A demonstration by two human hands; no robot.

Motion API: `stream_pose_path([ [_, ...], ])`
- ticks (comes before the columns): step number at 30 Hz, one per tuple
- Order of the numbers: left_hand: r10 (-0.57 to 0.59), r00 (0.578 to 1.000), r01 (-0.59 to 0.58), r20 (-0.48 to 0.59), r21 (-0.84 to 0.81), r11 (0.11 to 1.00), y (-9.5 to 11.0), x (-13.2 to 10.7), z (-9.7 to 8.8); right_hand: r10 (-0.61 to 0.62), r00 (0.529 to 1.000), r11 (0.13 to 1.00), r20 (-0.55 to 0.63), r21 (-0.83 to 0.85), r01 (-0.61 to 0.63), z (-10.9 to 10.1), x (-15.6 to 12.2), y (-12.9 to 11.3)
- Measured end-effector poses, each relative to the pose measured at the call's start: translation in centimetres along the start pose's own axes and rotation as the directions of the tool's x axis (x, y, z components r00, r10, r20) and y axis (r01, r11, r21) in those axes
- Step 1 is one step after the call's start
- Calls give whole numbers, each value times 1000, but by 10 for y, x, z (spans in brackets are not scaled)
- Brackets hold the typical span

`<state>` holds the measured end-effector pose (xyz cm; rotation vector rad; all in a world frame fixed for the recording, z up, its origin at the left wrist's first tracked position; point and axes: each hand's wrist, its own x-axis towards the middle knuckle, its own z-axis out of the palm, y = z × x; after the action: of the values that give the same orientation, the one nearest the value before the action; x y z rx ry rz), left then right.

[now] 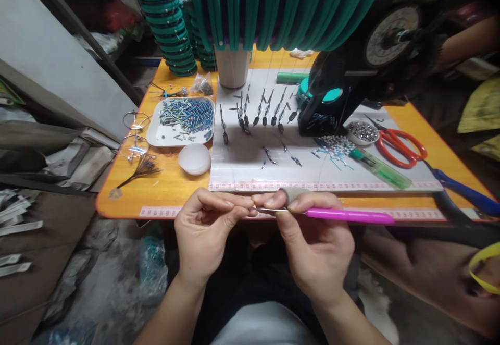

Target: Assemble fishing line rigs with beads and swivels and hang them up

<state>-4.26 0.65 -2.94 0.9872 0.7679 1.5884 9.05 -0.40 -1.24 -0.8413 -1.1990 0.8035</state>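
Note:
Both hands meet in front of the table's near edge. My right hand [318,246] is closed around a pink-handled tool [347,215] with a thin metal shaft, which points left; the kind of tip cannot be made out. A grey cover [296,194] sits around one of its fingers. At the tool's tip, my left hand [205,233] pinches something too small to name between thumb and fingertips. Beyond them, several dark fishing swivels [280,127] with clips hang on thin lines over a white board [242,162]. Two short linked pieces [269,156] lie nearer to me.
Teal spools [289,6] loom overhead. Left are a white tray [150,134] of small tubes, a small bowl [194,159] and glasses [135,135]. Right are orange-handled scissors [400,148], a green lighter [385,169], blue-handled pliers [464,188] and a dial scale [392,35]. Another person's arm [472,42] shows.

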Motion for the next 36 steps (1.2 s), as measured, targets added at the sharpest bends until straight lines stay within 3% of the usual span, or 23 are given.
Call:
stream_pose_path([
  [14, 27, 999, -27, 18, 3, 1000, 0, 1, 0, -7, 1000, 1000, -5, 11, 7, 2, 0, -2],
  [28, 35, 999, -34, -8, 57, 998, 4, 0, 2, -17, 998, 992, -54, -127, 10, 0, -3, 2],
  [36, 42, 999, -44, 31, 63, 997, 3, -1, 1, -132, 991, 974, -7, -186, 128, -1, -6, 4],
])
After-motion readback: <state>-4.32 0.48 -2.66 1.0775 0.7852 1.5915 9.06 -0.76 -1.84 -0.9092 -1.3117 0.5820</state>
